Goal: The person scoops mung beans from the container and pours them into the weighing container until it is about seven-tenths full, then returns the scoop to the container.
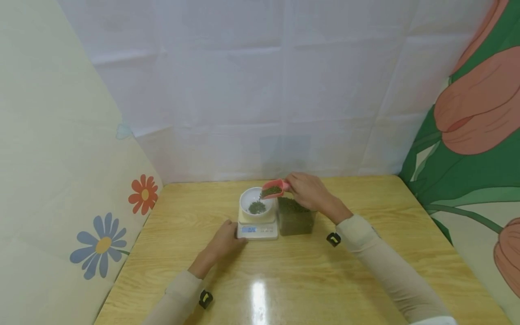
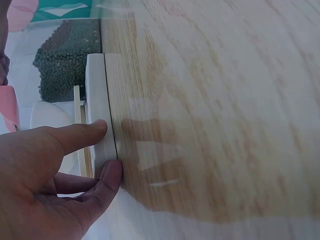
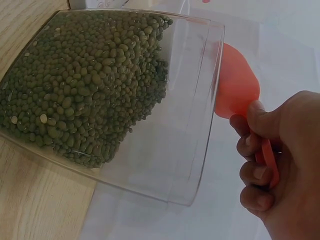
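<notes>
My right hand [image 1: 308, 192] grips the handle of a pinkish-red scoop [image 3: 237, 82], its fingers curled round it. The scoop holds green mung beans and is tilted over the right rim of a white bowl [image 1: 248, 197]. A small heap of mung beans [image 1: 257, 207] lies in the bowl, which stands on a white kitchen scale [image 1: 268, 232] with a lit display [image 1: 249, 229]. My left hand [image 1: 223, 239] holds the scale's front left corner between thumb and fingers. Right beside the scale is a clear plastic container [image 1: 295, 227], partly filled with mung beans [image 3: 90, 75].
A wood-grain table [image 1: 195, 203] carries everything. White sheeting [image 1: 223, 90] hangs along its back edge, with flower-printed panels at the left [image 1: 48, 158] and right [image 1: 467, 180]. A black wrist tag [image 1: 334, 239] shows below the right sleeve.
</notes>
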A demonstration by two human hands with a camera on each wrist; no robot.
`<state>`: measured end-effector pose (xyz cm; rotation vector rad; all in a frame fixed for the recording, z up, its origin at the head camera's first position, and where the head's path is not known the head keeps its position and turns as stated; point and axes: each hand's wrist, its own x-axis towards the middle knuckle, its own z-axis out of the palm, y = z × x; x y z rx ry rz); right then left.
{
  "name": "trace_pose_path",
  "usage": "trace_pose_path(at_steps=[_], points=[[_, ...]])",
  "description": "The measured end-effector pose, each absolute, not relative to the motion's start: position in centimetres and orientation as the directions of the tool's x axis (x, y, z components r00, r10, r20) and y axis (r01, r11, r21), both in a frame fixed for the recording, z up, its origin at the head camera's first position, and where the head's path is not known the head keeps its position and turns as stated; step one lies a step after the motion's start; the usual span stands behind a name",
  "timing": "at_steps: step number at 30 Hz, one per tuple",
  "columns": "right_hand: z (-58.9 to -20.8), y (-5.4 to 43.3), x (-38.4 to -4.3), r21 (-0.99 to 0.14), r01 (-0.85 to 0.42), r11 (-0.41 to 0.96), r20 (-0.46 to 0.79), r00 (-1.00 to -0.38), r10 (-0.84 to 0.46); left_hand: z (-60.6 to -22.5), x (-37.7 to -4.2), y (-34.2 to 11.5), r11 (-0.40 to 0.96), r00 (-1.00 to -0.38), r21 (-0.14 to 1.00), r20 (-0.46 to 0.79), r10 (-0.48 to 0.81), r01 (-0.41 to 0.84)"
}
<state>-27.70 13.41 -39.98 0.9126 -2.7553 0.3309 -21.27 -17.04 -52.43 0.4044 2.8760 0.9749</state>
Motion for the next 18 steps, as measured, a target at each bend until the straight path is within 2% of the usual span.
trace_pose_path(at_steps=[18], points=[[-39.89,13.21,-27.41,-0.098,-0.607,0.789,0.282,-0.777,-0.563,-52.27,-21.16,-16.89,0.768,-0.964,0.603,0.008,0.267,0.218]])
